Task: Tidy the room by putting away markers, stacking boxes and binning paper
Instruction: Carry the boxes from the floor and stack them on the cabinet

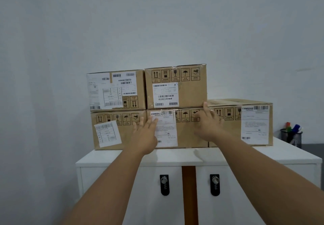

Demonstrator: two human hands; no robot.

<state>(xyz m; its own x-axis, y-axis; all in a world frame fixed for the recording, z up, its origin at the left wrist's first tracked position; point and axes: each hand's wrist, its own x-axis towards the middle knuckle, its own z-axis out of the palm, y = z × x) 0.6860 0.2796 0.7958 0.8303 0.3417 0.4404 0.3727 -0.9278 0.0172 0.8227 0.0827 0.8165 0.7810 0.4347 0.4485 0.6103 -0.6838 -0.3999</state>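
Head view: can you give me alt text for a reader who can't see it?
Two open hands, left hand and right hand, reach toward five cardboard boxes stacked on a white cabinet against a pale wall. A mesh cup of markers stands at the right.

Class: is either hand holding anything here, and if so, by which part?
Nothing is held. The left hand and right hand are open, fingers spread, in front of the bottom middle brown cardboard box.

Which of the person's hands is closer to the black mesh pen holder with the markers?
Right. The right hand is on the cardboard boxes, nearer the black mesh pen holder at the cabinet's right end; the left hand is farther left.
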